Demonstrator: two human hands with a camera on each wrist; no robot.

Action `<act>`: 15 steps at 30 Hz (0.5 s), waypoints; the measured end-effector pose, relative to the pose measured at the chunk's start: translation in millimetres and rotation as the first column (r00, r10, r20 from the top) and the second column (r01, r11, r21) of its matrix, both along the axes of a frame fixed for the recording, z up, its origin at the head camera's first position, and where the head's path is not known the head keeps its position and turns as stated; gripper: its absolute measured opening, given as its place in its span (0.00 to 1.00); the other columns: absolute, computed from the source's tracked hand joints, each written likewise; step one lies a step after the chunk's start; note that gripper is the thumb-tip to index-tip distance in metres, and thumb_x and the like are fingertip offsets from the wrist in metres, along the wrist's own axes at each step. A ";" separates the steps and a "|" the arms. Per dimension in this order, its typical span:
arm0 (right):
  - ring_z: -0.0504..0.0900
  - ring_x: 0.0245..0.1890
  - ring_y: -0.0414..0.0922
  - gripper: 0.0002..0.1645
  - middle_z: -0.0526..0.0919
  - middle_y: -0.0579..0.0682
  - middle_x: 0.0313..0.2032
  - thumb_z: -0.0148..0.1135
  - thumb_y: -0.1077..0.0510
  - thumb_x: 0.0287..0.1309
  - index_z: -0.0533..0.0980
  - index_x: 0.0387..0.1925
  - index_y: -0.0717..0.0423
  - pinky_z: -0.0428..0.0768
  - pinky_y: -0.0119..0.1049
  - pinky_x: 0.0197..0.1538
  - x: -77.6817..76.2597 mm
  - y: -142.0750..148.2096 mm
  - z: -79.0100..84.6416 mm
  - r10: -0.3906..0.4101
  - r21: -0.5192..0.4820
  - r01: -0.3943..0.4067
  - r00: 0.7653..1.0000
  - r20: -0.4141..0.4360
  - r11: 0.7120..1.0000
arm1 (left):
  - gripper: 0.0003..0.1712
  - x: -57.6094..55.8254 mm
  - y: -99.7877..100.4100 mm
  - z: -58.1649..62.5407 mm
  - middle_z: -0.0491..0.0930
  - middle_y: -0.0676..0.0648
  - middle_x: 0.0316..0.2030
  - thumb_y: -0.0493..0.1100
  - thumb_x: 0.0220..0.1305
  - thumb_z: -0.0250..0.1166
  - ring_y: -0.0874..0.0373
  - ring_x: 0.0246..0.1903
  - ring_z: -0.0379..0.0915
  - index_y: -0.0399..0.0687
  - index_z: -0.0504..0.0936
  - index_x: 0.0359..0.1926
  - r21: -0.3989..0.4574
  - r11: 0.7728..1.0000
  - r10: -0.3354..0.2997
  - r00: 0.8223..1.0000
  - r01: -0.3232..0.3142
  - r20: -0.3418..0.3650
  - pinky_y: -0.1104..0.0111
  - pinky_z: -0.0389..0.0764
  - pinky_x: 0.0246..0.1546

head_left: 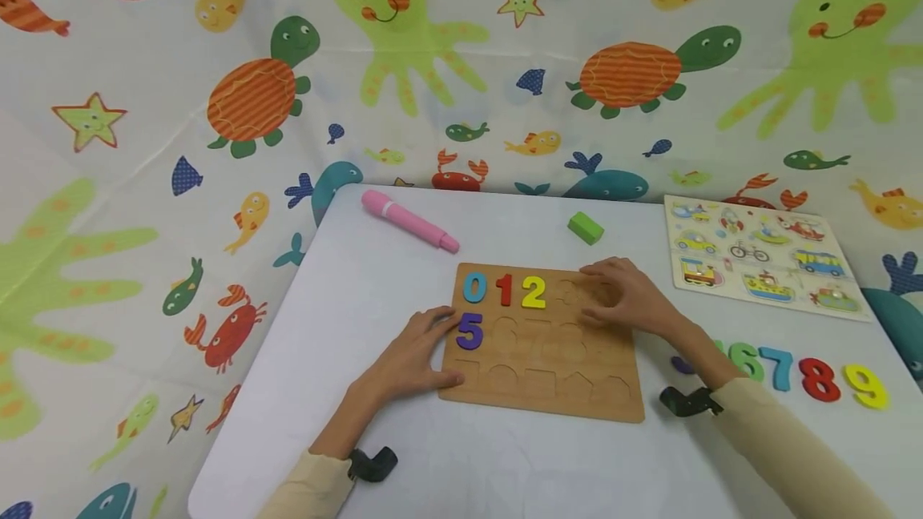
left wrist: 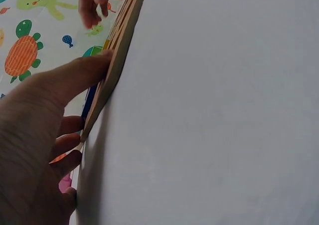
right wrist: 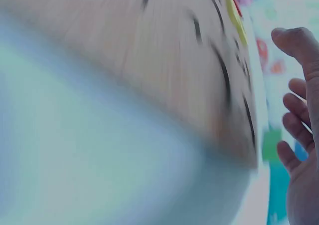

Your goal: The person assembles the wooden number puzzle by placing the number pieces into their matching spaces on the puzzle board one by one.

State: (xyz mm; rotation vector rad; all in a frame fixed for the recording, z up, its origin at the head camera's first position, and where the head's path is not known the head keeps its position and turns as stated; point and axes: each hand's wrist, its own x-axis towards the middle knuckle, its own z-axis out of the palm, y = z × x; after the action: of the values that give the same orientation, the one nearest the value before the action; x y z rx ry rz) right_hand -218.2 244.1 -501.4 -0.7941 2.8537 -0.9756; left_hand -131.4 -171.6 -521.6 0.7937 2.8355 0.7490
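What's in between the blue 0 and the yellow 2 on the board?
The red 1 sits between the blue 0 and the yellow 2, in the wooden board's top row. The head view shows it.

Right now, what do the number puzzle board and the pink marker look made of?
The number puzzle board looks like matte wood or fibreboard, judging by its tan-brown face and thin recessed outlines. The pink marker is probably smooth plastic, given its even colour and pale band.

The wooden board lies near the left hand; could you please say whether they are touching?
Touching: the left wrist view shows the left hand with its thumb against the edge of the wooden board.
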 end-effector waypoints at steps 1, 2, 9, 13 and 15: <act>0.68 0.60 0.54 0.41 0.75 0.53 0.57 0.77 0.41 0.47 0.76 0.61 0.54 0.69 0.61 0.59 3.7 12.0 2.2 -0.013 0.012 0.013 1.000 0.007 1.000 | 0.56 0.1 -0.4 0.6 0.56 0.50 0.73 0.71 0.50 0.70 0.52 0.69 0.53 0.50 0.63 0.74 -0.002 1.000 0.002 1.000 -0.002 -0.002 0.56 0.65 0.65; 0.68 0.60 0.56 0.41 0.74 0.54 0.58 0.77 0.42 0.48 0.75 0.61 0.55 0.69 0.62 0.58 8.4 24.1 4.4 -0.029 0.023 0.029 0.999 0.019 0.999 | 0.56 0.1 -0.7 1.1 0.56 0.50 0.72 0.71 0.50 0.70 0.51 0.69 0.54 0.50 0.63 0.74 -0.003 1.000 0.004 1.000 -0.004 -0.007 0.56 0.65 0.65; 0.64 0.61 0.63 0.43 0.71 0.62 0.60 0.76 0.40 0.48 0.73 0.62 0.55 0.65 0.71 0.56 54.1 93.1 9.9 -0.135 0.137 0.119 0.985 0.107 0.983 | 0.56 -0.3 -0.4 4.4 0.57 0.48 0.72 0.68 0.49 0.73 0.50 0.68 0.54 0.47 0.65 0.73 0.017 1.000 0.000 1.000 0.000 -0.014 0.54 0.67 0.64; 0.65 0.59 0.62 0.42 0.73 0.61 0.58 0.78 0.41 0.45 0.74 0.60 0.53 0.67 0.71 0.52 79.9 115.2 7.9 -0.143 0.160 0.129 0.987 0.077 0.979 | 0.56 -0.7 1.3 2.8 0.56 0.49 0.72 0.69 0.50 0.72 0.50 0.69 0.53 0.48 0.64 0.74 0.004 1.000 0.000 1.000 0.000 0.002 0.55 0.66 0.64; 0.67 0.57 0.61 0.42 0.74 0.59 0.56 0.80 0.42 0.43 0.75 0.59 0.53 0.69 0.70 0.51 88.4 122.4 5.7 -0.143 0.149 0.134 0.988 0.052 0.980 | 0.56 -0.6 1.8 1.4 0.56 0.49 0.72 0.69 0.49 0.72 0.51 0.69 0.53 0.49 0.64 0.74 -0.001 1.000 0.002 1.000 -0.002 0.006 0.55 0.66 0.65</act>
State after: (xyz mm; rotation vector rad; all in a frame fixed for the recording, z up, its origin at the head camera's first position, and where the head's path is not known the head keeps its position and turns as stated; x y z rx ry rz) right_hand -129.8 366.5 -495.7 -0.5488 2.9165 -0.7777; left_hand -132.0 -169.8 -520.2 0.7867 2.8315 0.7496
